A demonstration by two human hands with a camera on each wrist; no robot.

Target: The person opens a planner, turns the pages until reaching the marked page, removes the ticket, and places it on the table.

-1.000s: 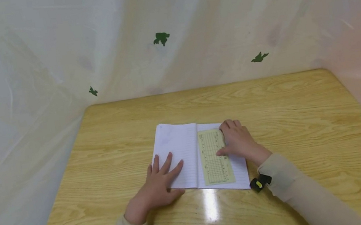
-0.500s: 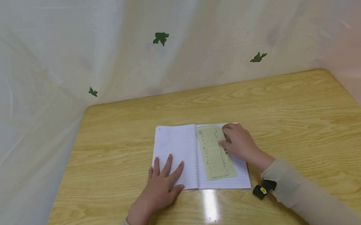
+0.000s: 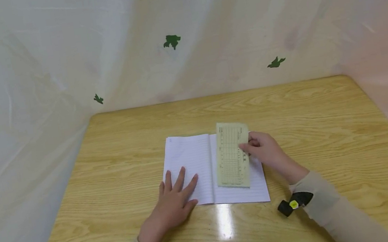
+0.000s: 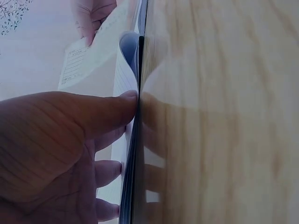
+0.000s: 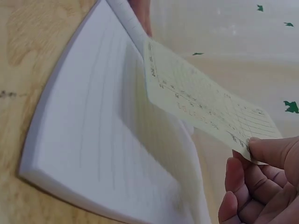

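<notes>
An open lined notebook (image 3: 188, 150) lies on the wooden table. My left hand (image 3: 173, 201) rests on its left page with the fingers spread straight; in the left wrist view the thumb (image 4: 107, 112) touches the page near the edge. Between thumb and curled fingers, my right hand (image 3: 267, 152) pinches the right edge of a pale yellow printed slip (image 3: 231, 155). The slip is raised above the right page (image 5: 93, 126), tilted, and casts a shadow on it in the right wrist view.
The wooden table (image 3: 125, 134) extends around the notebook on all sides. Behind it hangs a pale curtain (image 3: 221, 51) with green bird and leaf prints. Black straps with a yellow mark (image 3: 294, 204) sit at both wrists.
The right hand has lifted the yellow slip off the right page and shifted it slightly up and right. The left hand has stayed nearly still on the left page.
</notes>
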